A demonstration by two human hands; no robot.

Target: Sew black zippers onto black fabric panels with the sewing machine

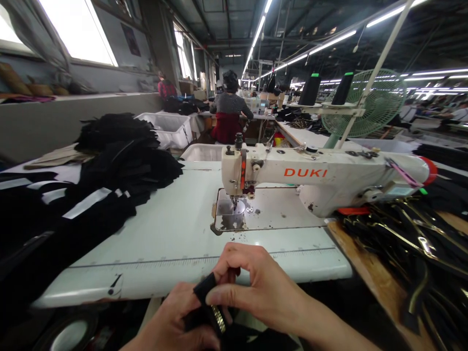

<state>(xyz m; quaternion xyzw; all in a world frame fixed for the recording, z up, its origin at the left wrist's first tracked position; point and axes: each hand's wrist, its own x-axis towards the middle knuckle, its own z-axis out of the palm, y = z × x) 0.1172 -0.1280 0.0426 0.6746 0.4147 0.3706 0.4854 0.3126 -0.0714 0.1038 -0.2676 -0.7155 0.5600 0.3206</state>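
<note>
My right hand [256, 275] is closed, thumb and bent fingers pinching the upper end of a black zipper [218, 319] with gold teeth. Wrapped around the lower part of the same piece is my left hand [179, 312], its fingers partly hidden. Both hands are just in front of the table's front edge, below the printed ruler line. Beyond them stands a white sewing machine [270, 168], its needle area lit over a worn metal plate [274, 214]. The lower end of the zipper blends into dark fabric, so where it ends is unclear.
Black cut fabric pieces [113, 156] are heaped on the table's left. Many gold-toothed zippers [413, 229] lie on a wooden board at right. Thread cones [310, 90] and a green fan [365, 102] stand behind the machine. A person [230, 107] sits farther ahead near white bins [168, 129].
</note>
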